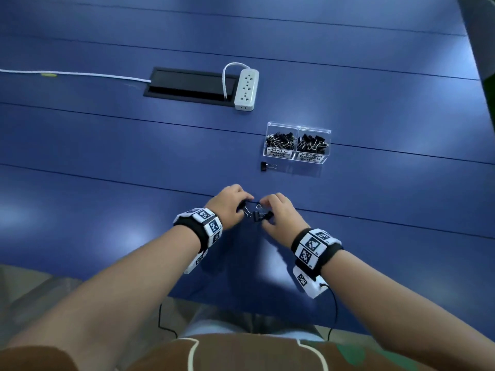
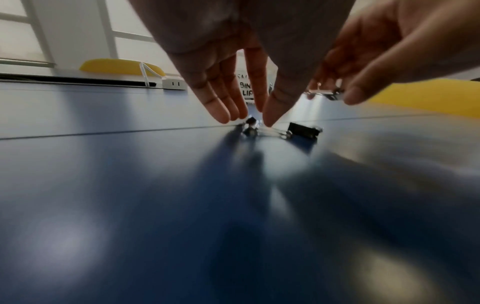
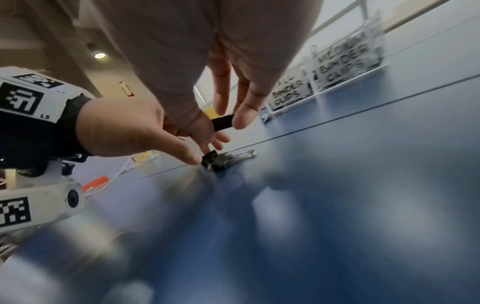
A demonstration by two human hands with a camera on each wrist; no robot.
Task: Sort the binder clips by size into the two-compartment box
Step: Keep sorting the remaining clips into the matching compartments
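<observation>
1. Black steel binder clips with silver wire handles are the things being sorted; a few lie on the blue table (image 1: 107, 156) between the two hands.
2. The left hand (image 1: 227, 207) reaches down with its fingers nearly straight; thumb and fingertips (image 2: 221, 115) close around a small clip (image 3: 211, 159) that rests on the table, touching it. Whether it is truly pinched I cannot tell.
3. The right hand (image 1: 281, 212) pinches a larger clip (image 3: 223, 123) between thumb and forefinger, lifted just off the table.
4. Another clip (image 2: 303, 130) lies flat on the table just beside the small one, its wire handles pointing toward it.
5. A lone clip (image 1: 267, 166) lies apart, just in front of the box's left compartment, handles folded out to the right.
6. The box (image 1: 297, 128) is clear plastic, standing beyond the hands and to the right. Its left compartment bears a label reading SMALL BINDER CLIPS, its right one MEDIUM BINDER CLIPS; both are heaped with black clips.
7. Farther back sit a white power strip (image 1: 246, 89) and its cord (image 1: 80, 74), beside a black cable hatch (image 1: 187, 84) set into the table.
8. Both wrists wear bands (image 1: 203, 223) with black-and-white square markers.
</observation>
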